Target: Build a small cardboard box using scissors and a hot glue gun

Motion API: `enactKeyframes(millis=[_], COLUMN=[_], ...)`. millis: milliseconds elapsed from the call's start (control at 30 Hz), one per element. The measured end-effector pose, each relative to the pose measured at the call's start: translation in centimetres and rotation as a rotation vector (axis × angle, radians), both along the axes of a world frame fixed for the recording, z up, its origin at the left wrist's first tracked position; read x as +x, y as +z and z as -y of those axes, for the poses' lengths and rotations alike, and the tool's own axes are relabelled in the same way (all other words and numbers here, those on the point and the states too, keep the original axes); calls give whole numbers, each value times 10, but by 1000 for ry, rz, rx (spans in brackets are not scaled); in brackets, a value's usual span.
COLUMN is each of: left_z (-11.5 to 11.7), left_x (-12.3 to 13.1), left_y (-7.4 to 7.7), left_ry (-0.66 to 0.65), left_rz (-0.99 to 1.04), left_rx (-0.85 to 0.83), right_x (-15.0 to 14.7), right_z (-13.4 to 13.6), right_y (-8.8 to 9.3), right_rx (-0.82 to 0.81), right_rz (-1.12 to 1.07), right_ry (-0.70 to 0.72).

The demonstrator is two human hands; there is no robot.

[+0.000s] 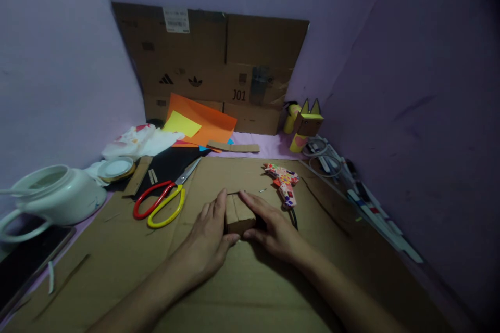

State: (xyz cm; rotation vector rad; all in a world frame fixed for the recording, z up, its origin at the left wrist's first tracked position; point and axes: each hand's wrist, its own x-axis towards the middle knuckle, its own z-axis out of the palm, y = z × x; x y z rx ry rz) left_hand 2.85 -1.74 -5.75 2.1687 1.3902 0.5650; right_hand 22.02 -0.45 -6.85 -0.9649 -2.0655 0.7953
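A small folded cardboard piece point(237, 214) rests on the large cardboard sheet point(242, 281) that covers the table. My left hand point(209, 237) presses against its left side with fingers together, thumb at its front. My right hand point(269, 221) closes over its right side, fingers pointing toward the far end. Both hands grip the piece between them.
Red and yellow scissors point(162, 200) lie to the left, a patterned glue gun point(284, 183) to the right. A white kettle point(54, 195), tape roll point(116, 168), coloured paper point(203, 122), a cardboard figure point(307, 124) and cables point(332, 158) stand around. A flattened box point(219, 65) leans on the back wall.
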Motion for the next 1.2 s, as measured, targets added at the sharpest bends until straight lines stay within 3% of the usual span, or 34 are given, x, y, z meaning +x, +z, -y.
enactKeyframes(millis=[267,500,667,833,1000,1200], left_z=[-5,-9,-10,-11,-12,-9], left_x=[-3,-5,-7,-7,-4,-5], left_y=[8,30,29,28,31,31], left_ry=[29,70,63,61,105,28], left_rz=[113,375,491,490,342,391], left_rx=[-119,-309,-395,-359,-179,-297], right_x=[-2,1,-1,-3,-5,-14], right_z=[-2,-3,-1,-2,-4,2], right_y=[1,9,10,12,11,7], right_rx=[-46,-185,-196,-163,-166,-164], right_rz=[-48,-213,-209,-209,-161,-45], right_ry=[-19,47,40,-29,-86,-165])
